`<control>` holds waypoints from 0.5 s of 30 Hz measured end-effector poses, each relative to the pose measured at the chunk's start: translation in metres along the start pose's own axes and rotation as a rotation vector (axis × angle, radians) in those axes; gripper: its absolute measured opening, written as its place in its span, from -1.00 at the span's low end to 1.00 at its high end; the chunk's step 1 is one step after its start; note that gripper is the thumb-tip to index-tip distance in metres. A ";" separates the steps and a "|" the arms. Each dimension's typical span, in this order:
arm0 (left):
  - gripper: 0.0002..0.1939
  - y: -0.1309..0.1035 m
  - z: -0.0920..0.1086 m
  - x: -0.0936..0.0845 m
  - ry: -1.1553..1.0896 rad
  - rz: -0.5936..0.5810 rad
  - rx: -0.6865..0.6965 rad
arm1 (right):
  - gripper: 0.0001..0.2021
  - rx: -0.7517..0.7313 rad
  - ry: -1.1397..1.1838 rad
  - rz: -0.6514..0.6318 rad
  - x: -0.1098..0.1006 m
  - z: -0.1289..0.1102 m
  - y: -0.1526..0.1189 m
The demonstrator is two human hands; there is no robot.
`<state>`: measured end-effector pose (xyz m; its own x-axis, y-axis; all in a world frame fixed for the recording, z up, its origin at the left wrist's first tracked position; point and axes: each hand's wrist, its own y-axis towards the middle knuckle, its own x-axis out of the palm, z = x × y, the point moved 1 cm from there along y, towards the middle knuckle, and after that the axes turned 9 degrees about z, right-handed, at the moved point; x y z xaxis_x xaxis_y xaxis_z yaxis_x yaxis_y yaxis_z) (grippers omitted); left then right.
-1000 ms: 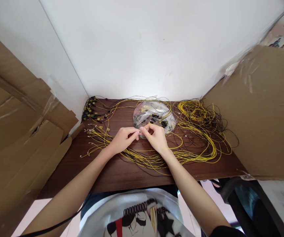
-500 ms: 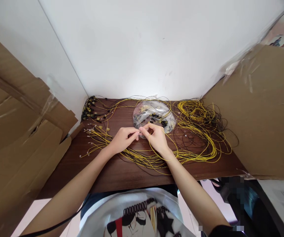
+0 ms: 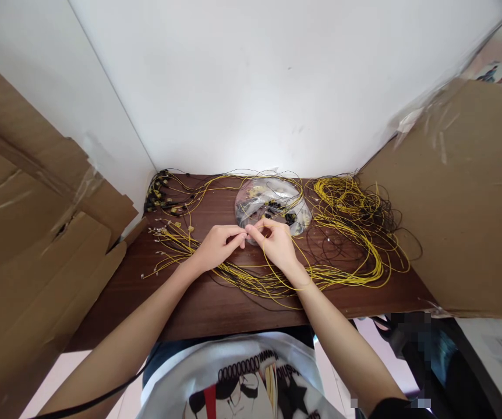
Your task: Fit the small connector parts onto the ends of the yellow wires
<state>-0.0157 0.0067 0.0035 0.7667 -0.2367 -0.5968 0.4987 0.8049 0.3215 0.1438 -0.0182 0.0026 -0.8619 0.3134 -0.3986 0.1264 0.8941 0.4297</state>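
My left hand (image 3: 220, 247) and my right hand (image 3: 276, 243) meet at their fingertips over the middle of the table. The left one pinches something too small to make out. Between the right thumb and forefinger is a thin yellow wire (image 3: 270, 263), which loops down past the wrist. Just behind the hands lies a clear plastic bag (image 3: 251, 201) with black and yellow small parts. Below them a long bundle of yellow and black wires (image 3: 260, 283) curves across the brown table (image 3: 190, 317).
Tangled wires (image 3: 342, 195) lie at the back right. Black and yellow connectors (image 3: 159, 192) are heaped at the back left. Cardboard sheets (image 3: 28, 244) on the left and cardboard (image 3: 465, 203) on the right flank the table, with a white wall (image 3: 255, 87) behind.
The loose loop of yellow wire by my right wrist has shifted and now lies across the wrist. Both hands are in nearly the same place, still meeting at the fingertips.
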 end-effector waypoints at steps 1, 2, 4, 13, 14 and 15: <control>-0.66 0.000 0.000 0.000 -0.007 0.001 0.001 | -0.73 -0.006 -0.009 0.006 0.000 0.000 0.000; -0.67 0.000 0.000 0.000 -0.016 0.002 0.003 | -0.73 -0.007 -0.017 0.018 -0.001 0.001 0.000; -0.68 0.000 -0.001 0.000 -0.036 0.006 0.004 | -0.72 -0.001 -0.026 0.054 -0.001 0.002 0.000; -0.66 0.000 0.000 0.000 -0.018 0.003 0.017 | -0.76 0.008 -0.021 0.015 0.000 0.001 0.001; -0.66 0.000 0.000 0.000 -0.013 0.004 0.021 | -0.76 0.001 -0.023 -0.002 0.000 0.001 0.001; -0.66 0.000 0.000 0.000 -0.011 0.007 0.024 | -0.76 -0.006 -0.026 -0.013 0.000 0.002 0.000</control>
<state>-0.0159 0.0066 0.0034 0.7746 -0.2372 -0.5863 0.5028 0.7932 0.3435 0.1448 -0.0174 0.0015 -0.8502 0.3098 -0.4256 0.1121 0.8965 0.4286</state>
